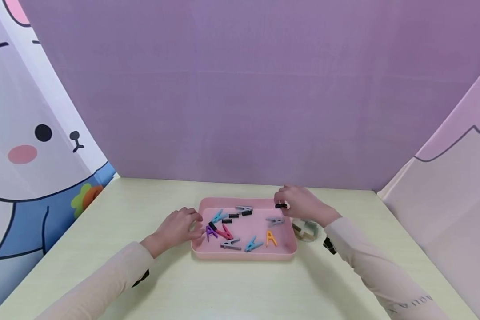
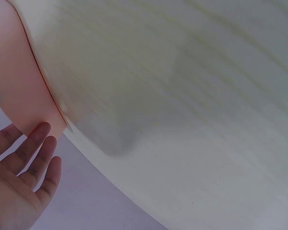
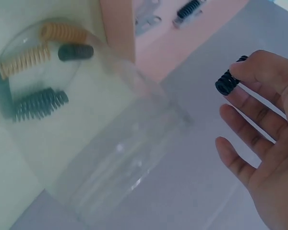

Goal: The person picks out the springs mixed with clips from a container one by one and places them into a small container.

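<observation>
My right hand (image 1: pixel 304 205) pinches a black coil spring (image 3: pixel 229 80) between thumb and fingers, above the right end of a pink tray (image 1: pixel 244 256). Just right of the tray stands a clear jar (image 3: pixel 129 143) with tan springs (image 3: pixel 26 61) and dark springs (image 3: pixel 41 103) inside. My left hand (image 1: pixel 178 229) is at the tray's left edge, its fingers loosely bent and holding nothing visible. In the tray lie several black springs (image 1: pixel 226 221) among spring clamps, including light blue (image 1: pixel 253 244), yellow (image 1: pixel 270 239), purple (image 1: pixel 211 232), red (image 1: pixel 225 232) and grey (image 1: pixel 230 244) ones.
The tray and jar stand on a pale wood-grain table (image 1: pixel 240 289). A purple cloth (image 1: pixel 240 98) hangs behind it. Printed cartoon cloths border the left (image 1: pixel 32 178) and right (image 1: pixel 444 191) sides.
</observation>
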A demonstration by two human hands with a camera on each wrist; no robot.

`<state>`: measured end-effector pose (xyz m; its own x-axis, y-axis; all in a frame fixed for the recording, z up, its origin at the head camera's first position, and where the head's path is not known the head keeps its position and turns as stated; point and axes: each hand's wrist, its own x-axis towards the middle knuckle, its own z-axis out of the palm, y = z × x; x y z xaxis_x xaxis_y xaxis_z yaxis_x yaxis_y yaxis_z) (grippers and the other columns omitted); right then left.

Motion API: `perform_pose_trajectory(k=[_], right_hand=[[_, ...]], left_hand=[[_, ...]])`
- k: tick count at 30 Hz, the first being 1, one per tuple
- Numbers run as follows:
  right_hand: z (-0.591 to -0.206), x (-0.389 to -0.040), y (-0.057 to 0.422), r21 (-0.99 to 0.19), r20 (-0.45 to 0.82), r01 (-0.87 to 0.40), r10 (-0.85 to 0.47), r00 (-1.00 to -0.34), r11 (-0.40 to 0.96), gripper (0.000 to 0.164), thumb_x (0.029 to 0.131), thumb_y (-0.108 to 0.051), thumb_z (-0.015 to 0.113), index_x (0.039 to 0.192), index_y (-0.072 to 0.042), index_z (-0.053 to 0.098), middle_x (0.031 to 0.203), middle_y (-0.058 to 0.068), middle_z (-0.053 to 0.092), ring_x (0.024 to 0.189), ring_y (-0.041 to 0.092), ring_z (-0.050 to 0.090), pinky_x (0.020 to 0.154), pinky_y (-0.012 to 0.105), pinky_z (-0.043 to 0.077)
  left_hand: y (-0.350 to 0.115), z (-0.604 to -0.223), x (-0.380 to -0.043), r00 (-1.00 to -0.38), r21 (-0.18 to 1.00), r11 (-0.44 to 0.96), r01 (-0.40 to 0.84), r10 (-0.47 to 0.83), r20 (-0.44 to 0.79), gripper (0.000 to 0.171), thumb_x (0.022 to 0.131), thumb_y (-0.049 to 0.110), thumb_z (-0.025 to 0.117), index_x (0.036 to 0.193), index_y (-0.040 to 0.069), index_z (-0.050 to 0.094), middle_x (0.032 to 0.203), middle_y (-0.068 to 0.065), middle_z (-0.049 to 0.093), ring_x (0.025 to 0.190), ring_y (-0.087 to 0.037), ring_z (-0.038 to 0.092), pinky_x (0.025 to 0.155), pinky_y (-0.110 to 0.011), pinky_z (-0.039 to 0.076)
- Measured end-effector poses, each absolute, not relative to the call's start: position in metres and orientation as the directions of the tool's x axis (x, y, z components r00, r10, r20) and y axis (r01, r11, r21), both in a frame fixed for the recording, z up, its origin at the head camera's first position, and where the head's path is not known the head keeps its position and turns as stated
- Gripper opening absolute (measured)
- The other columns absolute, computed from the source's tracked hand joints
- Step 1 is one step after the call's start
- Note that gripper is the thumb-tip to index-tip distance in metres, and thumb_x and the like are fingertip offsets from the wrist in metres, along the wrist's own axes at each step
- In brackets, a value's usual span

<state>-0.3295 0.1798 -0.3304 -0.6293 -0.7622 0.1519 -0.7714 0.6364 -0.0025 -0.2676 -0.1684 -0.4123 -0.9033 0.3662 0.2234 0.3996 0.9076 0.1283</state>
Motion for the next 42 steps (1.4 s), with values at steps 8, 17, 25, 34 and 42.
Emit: perform_pose_trajectory(k=[8,17,25,34,42], right_hand=[[-0.315,-0.328,0.202,-0.055,0.166,-0.711,-0.695,-0.699,0.701,0.017,0.073,-0.005,0.068,0.088,-0.014,0.067,0.082,-0.004,0.061,0.079,0.016,0.052,0.064,0.029,0.045],[-0.322,-0.330,0.227,-0.029,0.215,-0.699,-0.679,-0.702,0.714,0.015,0.070,-0.004,0.068,0.081,-0.013,0.066,0.075,-0.005,0.060,0.074,0.016,0.051,0.064,0.029,0.043],[-0.333,-0.330,0.240,0.004,0.266,-0.692,-0.668,-0.695,0.722,0.015,0.067,-0.004,0.069,0.079,-0.013,0.066,0.073,-0.005,0.060,0.072,0.013,0.047,0.060,0.028,0.041],[-0.347,-0.329,0.250,0.021,0.255,-0.629,-0.612,-0.748,0.777,0.016,0.067,-0.005,0.070,0.077,-0.015,0.063,0.075,-0.003,0.061,0.070,0.014,0.046,0.059,0.034,0.040],[-0.351,-0.326,0.252,0.001,0.253,-0.580,-0.562,-0.788,0.814,0.015,0.068,-0.005,0.070,0.078,-0.013,0.061,0.074,-0.003,0.061,0.077,0.019,0.050,0.061,0.038,0.041]], left_hand=[[-0.168,-0.410,-0.267,-0.903,0.120,0.908,0.401,0.369,0.220,0.037,0.078,0.042,0.066,0.098,0.011,0.068,0.096,-0.002,0.065,0.084,-0.018,0.055,0.073,-0.036,0.051],[-0.168,-0.410,-0.266,-0.908,0.125,0.912,0.392,0.361,0.214,0.036,0.078,0.041,0.067,0.098,0.011,0.068,0.098,-0.003,0.065,0.086,-0.019,0.055,0.075,-0.038,0.051],[-0.168,-0.411,-0.267,-0.909,0.133,0.911,0.391,0.359,0.212,0.036,0.078,0.041,0.067,0.099,0.011,0.068,0.099,-0.003,0.065,0.087,-0.020,0.056,0.077,-0.039,0.051],[-0.167,-0.410,-0.265,-0.907,0.126,0.912,0.391,0.358,0.219,0.036,0.077,0.041,0.067,0.098,0.011,0.068,0.098,-0.003,0.065,0.085,-0.019,0.056,0.076,-0.037,0.051],[-0.167,-0.410,-0.264,-0.910,0.132,0.913,0.386,0.353,0.219,0.035,0.078,0.041,0.067,0.098,0.012,0.067,0.099,-0.003,0.065,0.086,-0.019,0.056,0.077,-0.038,0.051]])
